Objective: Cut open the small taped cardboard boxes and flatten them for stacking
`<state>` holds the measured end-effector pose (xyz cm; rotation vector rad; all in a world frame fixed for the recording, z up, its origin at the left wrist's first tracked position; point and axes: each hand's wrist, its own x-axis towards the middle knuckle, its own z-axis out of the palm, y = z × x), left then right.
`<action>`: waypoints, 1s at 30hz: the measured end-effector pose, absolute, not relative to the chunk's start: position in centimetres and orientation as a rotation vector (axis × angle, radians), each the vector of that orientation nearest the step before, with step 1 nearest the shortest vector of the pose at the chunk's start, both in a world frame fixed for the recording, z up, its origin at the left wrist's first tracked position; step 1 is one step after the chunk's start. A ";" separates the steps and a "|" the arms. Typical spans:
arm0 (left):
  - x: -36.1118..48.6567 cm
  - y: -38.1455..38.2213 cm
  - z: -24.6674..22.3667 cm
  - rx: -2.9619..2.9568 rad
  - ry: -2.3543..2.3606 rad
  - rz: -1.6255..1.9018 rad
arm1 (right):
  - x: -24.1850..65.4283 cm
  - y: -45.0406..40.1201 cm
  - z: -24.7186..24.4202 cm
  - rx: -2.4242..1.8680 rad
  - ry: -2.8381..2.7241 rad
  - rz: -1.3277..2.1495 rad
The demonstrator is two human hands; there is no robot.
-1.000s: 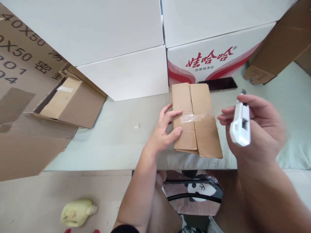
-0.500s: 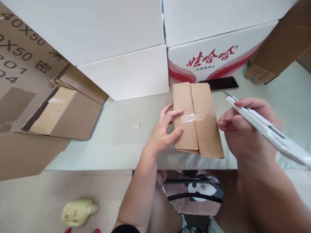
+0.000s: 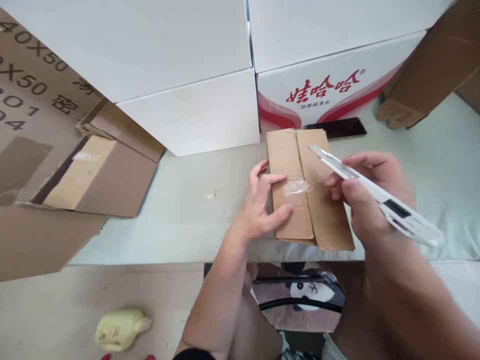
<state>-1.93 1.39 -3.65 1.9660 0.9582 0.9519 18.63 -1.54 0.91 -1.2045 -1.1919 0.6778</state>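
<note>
A small cardboard box (image 3: 332, 220) lies on the pale cloth, its two top flaps meeting at a seam. A strip of clear tape (image 3: 298, 187) crosses the seam. My left hand (image 3: 262, 205) grips the box's left side, thumb and index finger on the top and other fingers along the edge. In my right hand (image 3: 375, 190) is a white utility knife (image 3: 401, 210), its blade out and pointing up-left above the right flap. The right hand's curled fingers are at the box's right edge; whether they touch it I cannot tell.
Behind the box lie a black phone (image 3: 341, 128) and stacked white cartons (image 3: 191, 115). Open cardboard boxes (image 3: 112, 175) stand on the left, a tall brown one (image 3: 427, 70) at the right. A yellow bottle (image 3: 120, 329) lies on the floor.
My right hand has moved left with the utility knife, bringing the blade from beyond the box's right edge to above its top. The box has shifted slightly toward me and tilted a little.
</note>
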 end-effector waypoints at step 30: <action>-1.8 1.9 -3.8 1.883 1.035 0.932 | 19.2 -0.7 0.4 -1.153 -1.136 0.440</action>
